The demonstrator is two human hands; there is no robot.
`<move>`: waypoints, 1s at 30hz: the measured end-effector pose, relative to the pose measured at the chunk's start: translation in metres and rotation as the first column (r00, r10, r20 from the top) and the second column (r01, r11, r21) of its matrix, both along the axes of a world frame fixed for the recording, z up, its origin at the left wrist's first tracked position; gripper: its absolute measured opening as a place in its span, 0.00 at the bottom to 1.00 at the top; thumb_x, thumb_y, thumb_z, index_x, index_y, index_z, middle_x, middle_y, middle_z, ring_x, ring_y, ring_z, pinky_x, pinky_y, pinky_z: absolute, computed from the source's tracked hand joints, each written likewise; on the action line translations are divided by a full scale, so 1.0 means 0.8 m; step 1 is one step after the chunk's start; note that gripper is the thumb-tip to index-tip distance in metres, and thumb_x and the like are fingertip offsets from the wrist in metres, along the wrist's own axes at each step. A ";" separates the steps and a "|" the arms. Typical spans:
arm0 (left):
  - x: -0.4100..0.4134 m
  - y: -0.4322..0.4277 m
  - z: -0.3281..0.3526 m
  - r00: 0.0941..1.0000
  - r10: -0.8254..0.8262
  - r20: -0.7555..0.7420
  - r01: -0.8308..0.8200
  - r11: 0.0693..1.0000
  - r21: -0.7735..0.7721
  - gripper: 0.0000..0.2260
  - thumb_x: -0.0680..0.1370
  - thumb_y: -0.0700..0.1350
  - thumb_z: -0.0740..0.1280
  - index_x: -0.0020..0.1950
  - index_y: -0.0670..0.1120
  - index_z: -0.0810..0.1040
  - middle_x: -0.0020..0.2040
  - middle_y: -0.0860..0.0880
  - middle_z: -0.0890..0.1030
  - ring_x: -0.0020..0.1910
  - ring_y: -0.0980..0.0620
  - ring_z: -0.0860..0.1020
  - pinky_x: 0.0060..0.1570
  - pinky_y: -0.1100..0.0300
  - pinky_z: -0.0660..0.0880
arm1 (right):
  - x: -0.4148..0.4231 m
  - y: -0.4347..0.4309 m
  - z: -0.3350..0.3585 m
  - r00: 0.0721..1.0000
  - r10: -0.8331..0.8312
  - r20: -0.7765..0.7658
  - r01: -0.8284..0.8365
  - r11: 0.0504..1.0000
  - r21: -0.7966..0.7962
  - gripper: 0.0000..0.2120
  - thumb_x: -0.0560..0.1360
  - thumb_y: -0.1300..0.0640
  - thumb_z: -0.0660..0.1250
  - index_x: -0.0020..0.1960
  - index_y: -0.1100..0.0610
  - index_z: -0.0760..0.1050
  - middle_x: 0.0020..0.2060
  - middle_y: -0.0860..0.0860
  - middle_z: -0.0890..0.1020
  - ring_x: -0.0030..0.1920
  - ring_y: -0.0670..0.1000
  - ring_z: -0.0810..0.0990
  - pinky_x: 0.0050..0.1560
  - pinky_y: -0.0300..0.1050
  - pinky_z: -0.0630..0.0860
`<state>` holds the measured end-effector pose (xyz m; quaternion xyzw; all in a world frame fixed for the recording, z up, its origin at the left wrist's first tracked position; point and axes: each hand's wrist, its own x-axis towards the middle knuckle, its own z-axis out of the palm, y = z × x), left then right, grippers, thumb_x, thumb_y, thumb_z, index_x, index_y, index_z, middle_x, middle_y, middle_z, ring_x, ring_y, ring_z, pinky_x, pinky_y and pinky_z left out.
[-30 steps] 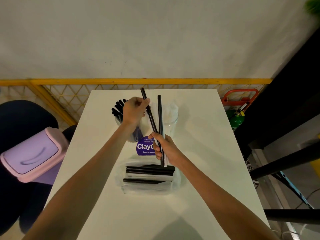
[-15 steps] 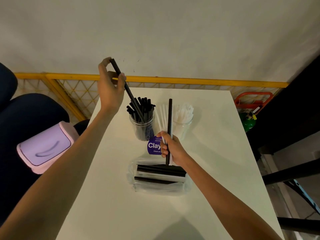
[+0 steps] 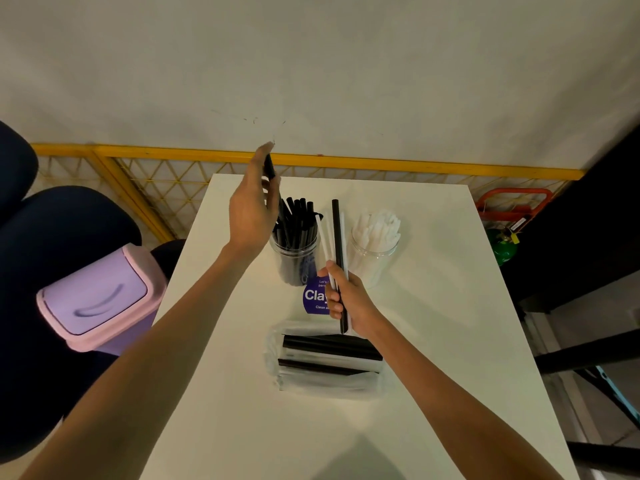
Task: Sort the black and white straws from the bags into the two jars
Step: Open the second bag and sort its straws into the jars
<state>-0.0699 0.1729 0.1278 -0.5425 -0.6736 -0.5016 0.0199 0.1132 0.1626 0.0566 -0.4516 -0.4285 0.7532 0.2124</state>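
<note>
The left hand (image 3: 251, 216) – fingers pinching a thin black plastic straw (image 3: 269, 168) over the clear plastic jar of black straws (image 3: 294, 268). The right hand (image 3: 348, 299) has its fingers gripping a second black straw (image 3: 336, 237) with white straws (image 3: 322, 239), upright

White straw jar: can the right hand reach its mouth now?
Probably yes. The right hand is close beside the white straw jar, whose mouth is uncovered, with nothing between them; the left hand is over at the black straw jar.

Single head-worn wide-angle view, looking forward and down, close above the white table (image 3: 242, 427)
</note>
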 end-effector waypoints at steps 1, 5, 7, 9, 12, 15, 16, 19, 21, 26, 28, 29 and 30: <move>0.001 0.000 -0.008 1.000 -0.007 -0.026 0.007 1.000 -0.025 0.19 0.80 0.40 0.59 0.71 0.44 0.63 0.51 0.46 0.77 0.42 0.51 0.78 0.40 0.55 0.77 | -0.001 0.000 0.000 1.000 -0.006 0.006 0.006 1.000 -0.008 0.15 0.78 0.44 0.58 0.46 0.55 0.74 0.23 0.48 0.66 0.21 0.43 0.63 0.22 0.35 0.62; 0.004 -0.005 -0.044 0.996 -0.024 -0.088 0.012 0.992 -0.124 0.20 0.80 0.41 0.59 0.72 0.45 0.63 0.53 0.44 0.76 0.42 0.46 0.79 0.39 0.51 0.77 | -0.006 0.000 0.004 0.999 -0.016 0.030 0.016 1.000 -0.024 0.20 0.77 0.39 0.56 0.45 0.56 0.73 0.21 0.46 0.66 0.20 0.43 0.63 0.20 0.35 0.62; 0.007 -0.009 -0.056 0.993 -0.022 -0.120 0.003 0.988 -0.157 0.19 0.80 0.40 0.59 0.71 0.45 0.65 0.54 0.43 0.77 0.42 0.45 0.79 0.39 0.53 0.76 | -0.007 0.000 0.004 0.999 -0.018 0.030 0.018 0.999 -0.026 0.22 0.77 0.38 0.54 0.44 0.55 0.72 0.20 0.46 0.67 0.19 0.43 0.64 0.20 0.35 0.62; 0.009 -0.012 -0.065 0.990 -0.031 -0.140 0.007 0.985 -0.171 0.18 0.80 0.39 0.60 0.69 0.44 0.68 0.52 0.42 0.78 0.42 0.45 0.78 0.45 0.54 0.75 | -0.009 0.000 0.004 0.999 -0.025 0.025 0.026 0.999 -0.040 0.23 0.77 0.37 0.52 0.43 0.55 0.72 0.20 0.46 0.66 0.19 0.43 0.64 0.20 0.35 0.62; 0.006 -0.011 -0.083 0.982 -0.018 -0.190 -0.023 0.977 -0.211 0.16 0.79 0.39 0.60 0.67 0.43 0.71 0.51 0.41 0.81 0.43 0.43 0.79 0.66 0.50 0.65 | -0.010 0.001 0.004 0.999 -0.050 0.009 0.051 0.996 -0.079 0.25 0.78 0.36 0.49 0.43 0.55 0.73 0.20 0.46 0.66 0.18 0.43 0.63 0.20 0.34 0.61; 0.002 -0.011 -0.101 0.965 -0.023 -0.261 -0.047 0.965 -0.257 0.15 0.79 0.41 0.58 0.66 0.42 0.73 0.53 0.40 0.81 0.52 0.41 0.80 0.68 0.45 0.61 | -0.012 0.001 0.004 0.998 -0.061 0.004 0.061 0.992 -0.111 0.27 0.78 0.36 0.48 0.42 0.55 0.73 0.19 0.47 0.66 0.18 0.43 0.63 0.19 0.34 0.61; 0.001 -0.012 -0.106 0.956 -0.039 -0.289 -0.043 0.961 -0.274 0.16 0.79 0.42 0.57 0.65 0.42 0.74 0.55 0.40 0.81 0.57 0.41 0.78 0.68 0.44 0.61 | -0.012 0.001 0.003 0.998 -0.062 0.003 0.062 0.991 -0.116 0.26 0.78 0.36 0.48 0.42 0.55 0.73 0.19 0.47 0.66 0.18 0.43 0.63 0.19 0.34 0.61; 0.003 -0.017 -0.115 0.917 -0.104 -0.385 -0.028 0.946 -0.322 0.18 0.79 0.45 0.54 0.65 0.41 0.74 0.62 0.41 0.77 0.64 0.41 0.73 0.65 0.44 0.64 | -0.012 0.002 0.003 0.998 -0.062 0.010 0.063 0.991 -0.115 0.26 0.78 0.36 0.48 0.42 0.55 0.72 0.19 0.47 0.67 0.18 0.43 0.63 0.19 0.34 0.61; 0.005 -0.018 -0.117 0.909 -0.123 -0.398 -0.019 0.942 -0.335 0.19 0.79 0.44 0.53 0.66 0.40 0.72 0.65 0.39 0.74 0.66 0.39 0.71 0.65 0.45 0.64 | -0.011 0.002 0.002 0.998 -0.061 0.015 0.062 0.992 -0.114 0.25 0.78 0.37 0.49 0.42 0.55 0.72 0.19 0.47 0.68 0.17 0.43 0.63 0.19 0.33 0.61; 0.009 -0.021 -0.114 0.914 -0.149 -0.377 -0.017 0.915 -0.402 0.22 0.80 0.47 0.50 0.70 0.39 0.67 0.70 0.39 0.68 0.70 0.39 0.65 0.68 0.46 0.61 | -0.012 0.002 0.002 0.998 -0.046 0.049 0.050 0.994 -0.094 0.23 0.78 0.37 0.51 0.42 0.55 0.71 0.19 0.47 0.69 0.17 0.44 0.63 0.19 0.34 0.61; 0.012 -0.020 -0.109 0.920 -0.132 -0.370 -0.036 0.909 -0.414 0.23 0.80 0.49 0.48 0.71 0.38 0.65 0.71 0.39 0.65 0.72 0.39 0.62 0.70 0.48 0.56 | -0.012 0.001 0.003 0.998 -0.046 0.051 0.051 0.994 -0.094 0.22 0.78 0.38 0.52 0.42 0.55 0.71 0.20 0.47 0.70 0.17 0.44 0.63 0.19 0.35 0.61; 0.014 -0.020 -0.105 0.927 -0.116 -0.357 -0.043 0.912 -0.408 0.24 0.80 0.49 0.48 0.72 0.38 0.63 0.72 0.39 0.64 0.72 0.40 0.61 0.71 0.48 0.53 | -0.012 0.001 0.002 0.998 -0.048 0.048 0.052 0.994 -0.095 0.22 0.78 0.38 0.53 0.43 0.55 0.71 0.20 0.47 0.70 0.17 0.44 0.63 0.19 0.34 0.61; 0.018 -0.019 -0.100 0.937 -0.099 -0.334 -0.042 0.919 -0.392 0.24 0.80 0.49 0.48 0.72 0.39 0.62 0.72 0.39 0.64 0.73 0.40 0.60 0.71 0.49 0.53 | -0.011 0.001 0.002 0.998 -0.051 0.042 0.055 0.994 -0.098 0.21 0.78 0.39 0.53 0.43 0.56 0.70 0.20 0.47 0.71 0.17 0.44 0.63 0.19 0.34 0.61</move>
